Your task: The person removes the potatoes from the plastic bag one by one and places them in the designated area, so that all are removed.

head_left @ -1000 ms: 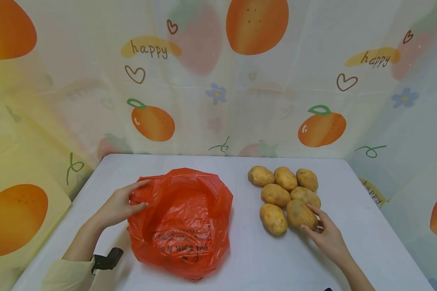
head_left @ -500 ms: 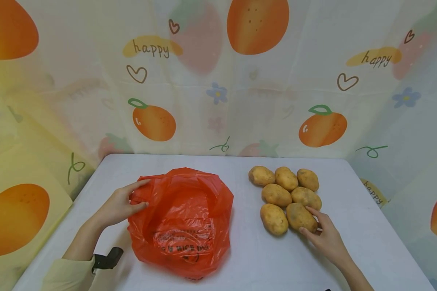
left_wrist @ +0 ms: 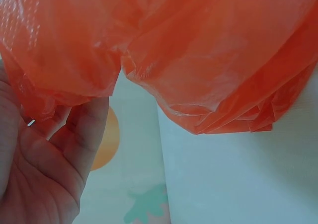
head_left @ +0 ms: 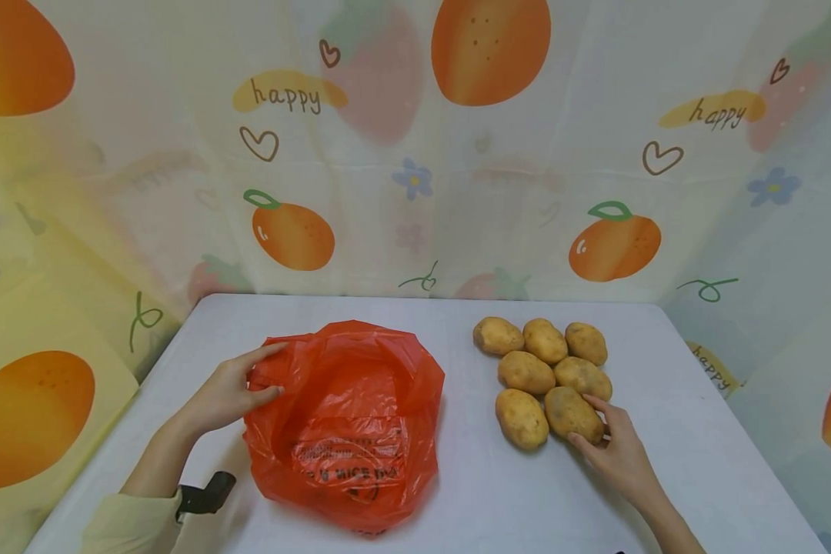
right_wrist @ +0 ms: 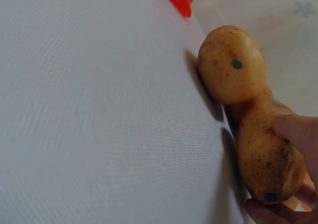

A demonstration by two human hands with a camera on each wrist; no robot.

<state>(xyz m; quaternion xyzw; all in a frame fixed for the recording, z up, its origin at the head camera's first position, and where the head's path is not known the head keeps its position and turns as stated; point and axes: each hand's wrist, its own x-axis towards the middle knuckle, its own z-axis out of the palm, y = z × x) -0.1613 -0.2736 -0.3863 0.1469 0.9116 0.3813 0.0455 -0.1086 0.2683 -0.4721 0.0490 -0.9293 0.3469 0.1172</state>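
A red plastic bag (head_left: 349,400) with dark print stands on the white table, its mouth spread wide. My left hand (head_left: 225,391) holds the bag's left rim between thumb and fingers; in the left wrist view, the fingertips go behind the red film (left_wrist: 198,60). On the right, my right hand (head_left: 619,450) grips a brownish potato (head_left: 572,415), the front right one of a group. Thumb and fingers lie on opposite sides of this potato (right_wrist: 268,154) in the right wrist view. Right beside it rests another potato (head_left: 522,419).
Several more potatoes (head_left: 526,372) lie close together in rows behind these two. A strip of white tabletop (head_left: 467,462) separates them from the bag. Behind the table hangs a fruit-print curtain (head_left: 485,192). A black band (head_left: 206,494) is on the left wrist.
Over the last second the gripped potato has come down slightly, toward the table's front, with my right hand. My left hand and the bag have stayed put.
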